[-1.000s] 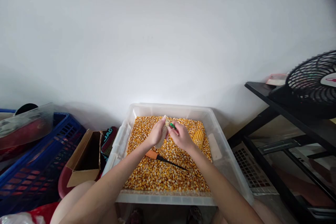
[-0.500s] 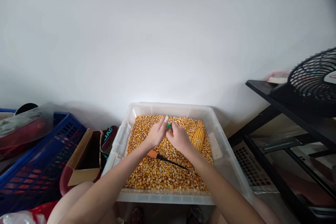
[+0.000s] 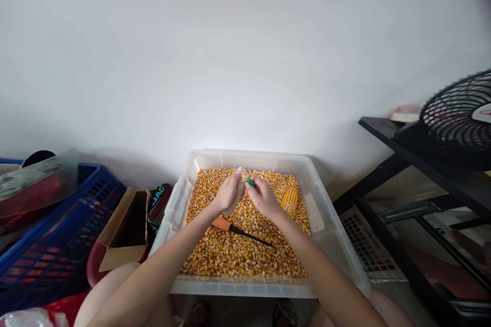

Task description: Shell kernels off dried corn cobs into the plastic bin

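Observation:
My left hand (image 3: 229, 192) is closed around a pale corn cob (image 3: 241, 187) that looks stripped of kernels on the side facing me. In my right hand (image 3: 263, 197) is a small green-handled tool (image 3: 251, 183), held close against the cob; its working end is hidden. Both hands are over a translucent plastic bin (image 3: 245, 288) filled with loose corn kernels (image 3: 238, 260). Below my hands, a screwdriver-like tool with an orange handle (image 3: 221, 224) and a dark thin shaft lies on the kernels. To the right of my right hand rests a yellow ear of corn (image 3: 290, 201).
Left of the bin stand an opened cardboard box (image 3: 125, 225) and a blue plastic crate (image 3: 57, 240). A black fan (image 3: 460, 112) sits on a dark metal rack (image 3: 406, 148) at the right. Behind the bin rises a white wall (image 3: 238, 61).
My hands have drawn slightly apart, so the pale cob now shows between them. The green-handled tool has shifted a little to the right with my right hand.

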Tool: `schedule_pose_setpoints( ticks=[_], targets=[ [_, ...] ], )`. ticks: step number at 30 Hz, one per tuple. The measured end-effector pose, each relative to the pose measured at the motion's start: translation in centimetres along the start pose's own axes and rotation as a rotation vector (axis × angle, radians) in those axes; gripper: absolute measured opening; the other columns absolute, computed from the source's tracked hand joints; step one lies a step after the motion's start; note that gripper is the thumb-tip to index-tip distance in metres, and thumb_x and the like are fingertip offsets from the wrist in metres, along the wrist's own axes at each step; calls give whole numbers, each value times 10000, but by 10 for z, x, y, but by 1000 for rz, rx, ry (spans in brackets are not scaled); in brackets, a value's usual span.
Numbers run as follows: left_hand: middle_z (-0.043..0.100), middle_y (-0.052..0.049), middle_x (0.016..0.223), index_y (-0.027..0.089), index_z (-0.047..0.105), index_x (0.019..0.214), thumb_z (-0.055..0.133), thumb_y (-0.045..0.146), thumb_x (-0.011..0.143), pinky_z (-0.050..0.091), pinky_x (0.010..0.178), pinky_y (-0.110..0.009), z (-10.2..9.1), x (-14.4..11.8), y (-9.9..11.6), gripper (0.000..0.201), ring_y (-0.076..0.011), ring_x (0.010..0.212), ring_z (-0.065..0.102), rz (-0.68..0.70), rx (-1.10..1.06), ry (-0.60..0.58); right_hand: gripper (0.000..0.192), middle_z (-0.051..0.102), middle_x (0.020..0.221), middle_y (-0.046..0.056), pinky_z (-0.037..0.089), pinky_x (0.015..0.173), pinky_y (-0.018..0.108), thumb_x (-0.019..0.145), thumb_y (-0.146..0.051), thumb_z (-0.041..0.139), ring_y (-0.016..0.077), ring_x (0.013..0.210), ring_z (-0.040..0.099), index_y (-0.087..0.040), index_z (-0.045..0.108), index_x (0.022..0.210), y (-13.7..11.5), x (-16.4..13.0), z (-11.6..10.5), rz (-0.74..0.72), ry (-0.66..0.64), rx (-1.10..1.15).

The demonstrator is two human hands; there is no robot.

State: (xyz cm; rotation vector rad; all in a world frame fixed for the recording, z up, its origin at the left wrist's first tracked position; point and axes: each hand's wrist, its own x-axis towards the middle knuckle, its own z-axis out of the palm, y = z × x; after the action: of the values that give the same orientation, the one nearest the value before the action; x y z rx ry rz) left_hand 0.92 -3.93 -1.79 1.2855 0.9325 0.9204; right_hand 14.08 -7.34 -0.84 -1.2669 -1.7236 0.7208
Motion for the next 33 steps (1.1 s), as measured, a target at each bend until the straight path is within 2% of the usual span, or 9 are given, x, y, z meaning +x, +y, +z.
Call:
schedule_pose_setpoints(
  ticks=[9,16,19,26,29,33],
  targets=[
    [453,25,475,194,448,631,270,588,869,373,475,-257,2,-7,8,493,-131,452,461,70,172,21,131,437,540,-46,300,515,232,785,-262,455,117,499,422,-209,425,669,2,1,0,19,-31,-94],
    [483,22,551,199,456,667,288,539,889,361,555,-257,-2,-8,8,439,-139,545,466,172,391,31,80,508,591,-3,293,536,245,730,-191,478,134,549,441,-203,439,661,6,-1,12,22,72,-298],
    [470,19,504,195,466,622,310,556,874,355,528,-260,-1,-7,8,466,-137,504,456,141,312,32,107,496,580,-10,295,532,246,747,-203,470,129,541,433,-205,428,648,9,-1,15,28,80,-236],
    [469,-10,418,192,472,510,278,584,851,360,417,-269,0,0,6,555,-126,370,430,-166,-106,-39,234,442,548,-37,334,485,233,848,-345,383,123,503,428,-213,436,662,12,4,11,111,11,227],
    [481,-7,418,187,481,519,300,592,840,370,409,-264,-1,0,7,547,-121,364,435,-191,-157,-46,233,459,573,-33,352,521,237,843,-343,406,125,535,446,-210,435,654,7,4,6,73,-8,240],
    [466,-6,391,181,482,500,284,574,849,361,409,-254,-2,1,3,562,-118,355,437,-145,-74,-41,224,451,549,-41,329,512,232,839,-344,438,121,521,436,-213,429,658,0,1,2,33,-47,124]
  ],
)
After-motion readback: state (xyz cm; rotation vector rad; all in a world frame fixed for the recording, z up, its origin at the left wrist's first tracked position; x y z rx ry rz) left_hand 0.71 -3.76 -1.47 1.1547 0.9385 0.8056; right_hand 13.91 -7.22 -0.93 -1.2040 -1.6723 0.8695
